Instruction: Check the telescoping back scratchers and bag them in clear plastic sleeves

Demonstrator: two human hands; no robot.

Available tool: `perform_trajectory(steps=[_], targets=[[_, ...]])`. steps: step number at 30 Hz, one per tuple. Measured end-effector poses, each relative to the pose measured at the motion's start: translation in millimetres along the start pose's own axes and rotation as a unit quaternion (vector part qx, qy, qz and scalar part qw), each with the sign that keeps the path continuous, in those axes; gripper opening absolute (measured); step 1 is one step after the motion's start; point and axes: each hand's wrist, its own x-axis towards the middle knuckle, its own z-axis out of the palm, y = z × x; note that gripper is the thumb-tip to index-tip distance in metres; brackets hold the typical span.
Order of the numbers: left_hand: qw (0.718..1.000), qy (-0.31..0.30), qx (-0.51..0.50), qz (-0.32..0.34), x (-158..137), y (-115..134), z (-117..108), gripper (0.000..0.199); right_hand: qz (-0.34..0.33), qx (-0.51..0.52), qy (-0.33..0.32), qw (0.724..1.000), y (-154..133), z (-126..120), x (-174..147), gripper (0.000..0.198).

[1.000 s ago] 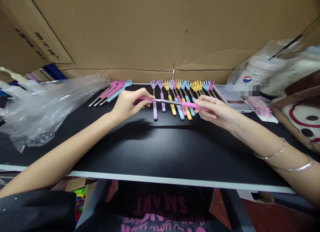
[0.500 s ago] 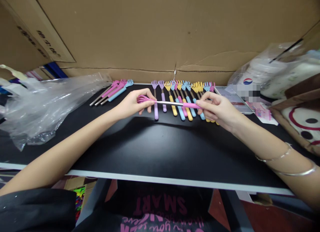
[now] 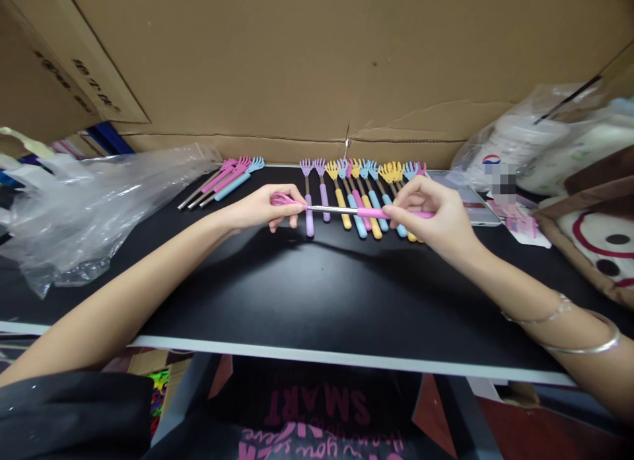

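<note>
Both hands hold a pink back scratcher [image 3: 337, 210] level above the black table. Its pink claw head is pinched by my left hand [image 3: 270, 207], closed at the neck of the metal shaft. My right hand [image 3: 428, 212] is closed on the pink grip, whose end sticks out past the fingers. Behind lies a row of back scratchers with purple [image 3: 324, 202], yellow [image 3: 343, 209] and blue [image 3: 380, 210] grips, claws toward the cardboard. My right hand hides part of this row. Farther left, a small group has pink [image 3: 215, 180] and blue [image 3: 232, 186] grips.
Clear plastic bags [image 3: 113, 202] lie at the left. A phone [image 3: 475, 205], a pink-and-white card [image 3: 525, 229], a bagged white container [image 3: 520, 146] and a brown cloth item with a cartoon face [image 3: 594, 238] are at the right. Cardboard [image 3: 297, 63] stands behind; the table's pale edge [image 3: 321, 355] is nearest me.
My right hand has shifted along the pink grip toward the shaft, so the grip's end now shows beyond the fingers. The back scratcher has tilted slightly; my left hand still pinches its head end.
</note>
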Motion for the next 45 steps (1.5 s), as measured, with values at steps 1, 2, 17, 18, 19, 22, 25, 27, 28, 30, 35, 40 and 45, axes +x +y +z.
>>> perform_trajectory(steps=[1, 2, 17, 18, 19, 22, 25, 27, 28, 30, 35, 40, 45], targets=[[1.0, 0.003, 0.006, 0.004, 0.5, -0.3, 0.5, 0.033, 0.0, -0.002, -0.001, 1.0, 0.6, -0.6, 0.8, 0.034], [1.0, 0.006, 0.013, 0.008, 0.9, -0.4, 1.1, 0.033, 0.001, -0.006, -0.002, 1.0, 1.0, -1.5, 1.8, 0.034], [0.994, 0.062, 0.079, 0.042, 1.3, 4.4, 7.4, 0.027, -0.063, -0.327, -0.005, 0.943, 7.4, -11.6, 6.9, 0.032], [0.994, 0.061, 0.08, 0.045, 1.0, 5.2, 7.7, 0.027, -0.076, -0.355, -0.007, 0.932, 8.6, -10.2, 5.6, 0.034], [0.994, 0.059, 0.079, 0.048, 0.9, 5.8, 8.2, 0.027, -0.093, -0.379, -0.007, 0.921, 10.0, -8.9, 4.2, 0.037], [0.994, 0.054, 0.078, 0.053, 0.8, 6.1, 10.9, 0.027, -0.143, -0.427, 0.003, 0.893, 15.0, -6.2, 0.4, 0.043], [0.992, 0.066, 0.09, 0.056, 0.6, 5.3, 14.0, 0.028, -0.156, -0.441, -0.001, 0.884, 19.7, -6.6, -1.3, 0.045], [0.99, 0.075, 0.104, 0.06, 0.0, 4.5, 15.6, 0.028, -0.157, -0.437, -0.012, 0.886, 21.6, -7.6, -1.3, 0.045], [0.989, 0.079, 0.11, 0.063, -0.4, 4.2, 16.2, 0.028, -0.159, -0.431, -0.018, 0.888, 22.1, -7.9, -1.2, 0.044], [0.986, 0.09, 0.121, 0.075, -1.4, 4.0, 17.1, 0.027, -0.16, -0.417, -0.026, 0.894, 22.2, -8.1, -0.9, 0.043], [0.976, 0.112, 0.15, 0.109, -4.9, 6.8, 17.7, 0.027, -0.144, -0.392, -0.035, 0.908, 21.5, -5.3, -0.9, 0.042], [0.972, 0.112, 0.171, 0.12, -6.8, 10.0, 16.5, 0.028, -0.135, -0.381, -0.048, 0.913, 23.3, -2.8, -0.7, 0.042], [0.974, 0.088, 0.187, 0.095, -7.2, 12.9, 13.8, 0.027, -0.142, -0.393, -0.082, 0.905, 26.8, -2.5, 0.5, 0.04]])
